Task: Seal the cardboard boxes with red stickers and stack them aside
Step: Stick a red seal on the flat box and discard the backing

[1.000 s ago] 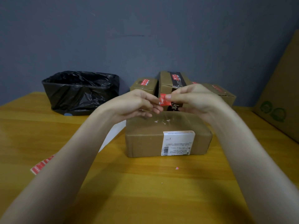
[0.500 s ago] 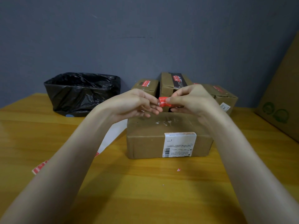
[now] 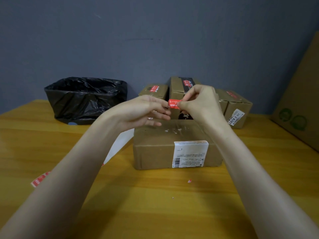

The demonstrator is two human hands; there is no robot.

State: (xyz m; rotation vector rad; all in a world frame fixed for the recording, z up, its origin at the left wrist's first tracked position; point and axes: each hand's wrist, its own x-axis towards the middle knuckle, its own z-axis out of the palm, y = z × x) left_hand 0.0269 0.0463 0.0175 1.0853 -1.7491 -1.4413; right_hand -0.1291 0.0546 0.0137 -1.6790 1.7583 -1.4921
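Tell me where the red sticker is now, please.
In the head view, the sticker is near the centre, pinched between the left hand and the right hand, above the far edge of the nearest box.

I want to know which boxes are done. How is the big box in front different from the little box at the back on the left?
The front box has no sticker on top; the little back box has a red sticker on top. The front box shows a white label on its near side; none shows on the little back box. The front box looks wider. Both are closed brown cardboard.
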